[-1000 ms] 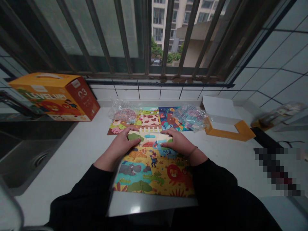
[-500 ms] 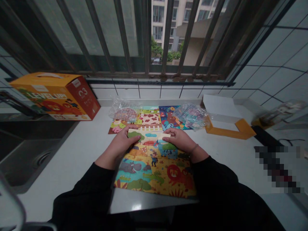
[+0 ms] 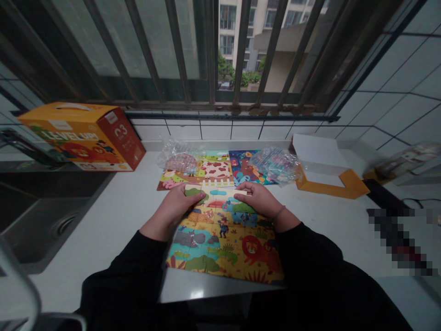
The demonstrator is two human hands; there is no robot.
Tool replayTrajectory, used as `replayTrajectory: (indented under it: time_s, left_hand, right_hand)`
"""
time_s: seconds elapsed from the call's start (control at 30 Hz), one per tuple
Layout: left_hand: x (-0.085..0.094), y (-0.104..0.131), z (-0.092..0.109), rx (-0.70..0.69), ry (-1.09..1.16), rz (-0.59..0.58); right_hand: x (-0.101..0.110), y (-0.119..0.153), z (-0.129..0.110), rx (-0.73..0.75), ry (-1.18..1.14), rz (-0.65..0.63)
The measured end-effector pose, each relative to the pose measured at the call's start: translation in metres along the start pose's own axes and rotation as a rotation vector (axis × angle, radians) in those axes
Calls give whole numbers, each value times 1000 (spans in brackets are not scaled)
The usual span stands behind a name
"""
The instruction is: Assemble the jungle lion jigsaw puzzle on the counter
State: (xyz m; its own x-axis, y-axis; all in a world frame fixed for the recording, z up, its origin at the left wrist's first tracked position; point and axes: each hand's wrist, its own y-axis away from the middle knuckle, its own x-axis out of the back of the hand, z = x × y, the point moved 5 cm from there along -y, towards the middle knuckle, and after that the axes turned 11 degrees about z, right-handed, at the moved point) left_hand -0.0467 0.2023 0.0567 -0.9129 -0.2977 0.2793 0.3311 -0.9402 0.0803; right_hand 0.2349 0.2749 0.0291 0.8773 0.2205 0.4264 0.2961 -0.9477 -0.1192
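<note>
A jigsaw puzzle with a yellow savanna picture of lions, a hippo and an elephant lies at the counter's front edge. My left hand grips its far left corner, thumb on top and fingers behind the edge. At the far edge, right of the middle, my right hand pinches the puzzle between thumb and curled fingers. Just beyond the hands lie a farm picture with a spotted cow and a dark blue picture. Clear plastic bags of pieces partly cover both.
An orange carton stands at the back left beside a sink. An open white and yellow box lies at the back right, near a black object. A barred window is behind the counter.
The whole view has shifted slightly. Both hands keep their hold on the puzzle, and nothing else has visibly moved.
</note>
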Motion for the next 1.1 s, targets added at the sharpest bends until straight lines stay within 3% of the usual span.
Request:
replayTrajectory:
  time_s: [0.17, 0.33, 0.5, 0.63, 0.8, 0.9, 1.0, 1.1]
  left_hand:
    - [0, -1, 0, 20, 2, 6]
    - [4, -5, -8, 115, 217, 63]
    - [10, -14, -16, 130, 370, 116]
    - [-11, -7, -21, 193, 372, 34]
    - [-51, 11, -14, 167, 452, -178]
    - [-57, 14, -11, 80, 294, -178]
    - [-53, 13, -11, -45, 23, -148]
    - [-47, 10, -12, -102, -102, -102]
  right_hand:
    - [-2, -2, 4, 4, -9, -23]
    - [3, -4, 7, 6, 5, 15]
    - [7, -2, 7, -80, -148, 53]
    - [-1, 3, -1, -53, -208, 26]
    - [-12, 3, -5, 73, 0, 21]
    - [-13, 1, -1, 76, 49, 51]
    - [-11, 1, -1, 78, 53, 52]
    - [-11, 1, -1, 69, 58, 42]
